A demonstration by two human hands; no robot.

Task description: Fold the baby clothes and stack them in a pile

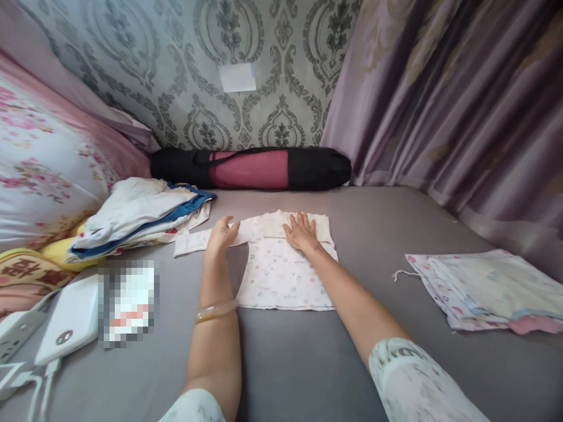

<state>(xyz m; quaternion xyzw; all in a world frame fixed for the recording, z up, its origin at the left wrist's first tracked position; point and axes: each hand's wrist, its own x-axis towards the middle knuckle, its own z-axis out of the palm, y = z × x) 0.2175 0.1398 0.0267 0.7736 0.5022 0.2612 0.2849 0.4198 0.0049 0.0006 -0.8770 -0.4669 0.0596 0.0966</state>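
Observation:
A small white long-sleeved shirt (pixel 285 281) with a pale print lies spread on the grey bed sheet. Its right sleeve is folded inward across the chest, and the left one stretches out to the side. My right hand (pixel 302 232) rests flat on the folded sleeve with its fingers spread. Over the outstretched left sleeve is my left hand (pixel 223 234), thumb and fingers apart; whether it touches the cloth I cannot tell. A pale bangle (pixel 215 311) circles my left forearm.
Stacked clothes (pixel 141 211) lie at the left beside a floral pillow (pixel 44 146). A white power bank (pixel 73 319) with cables and a power strip (pixel 20 334) sit nearer. Folded clothes (pixel 488 287) lie at the right. A black and red rolled bag (pixel 250 169) lies along the wall.

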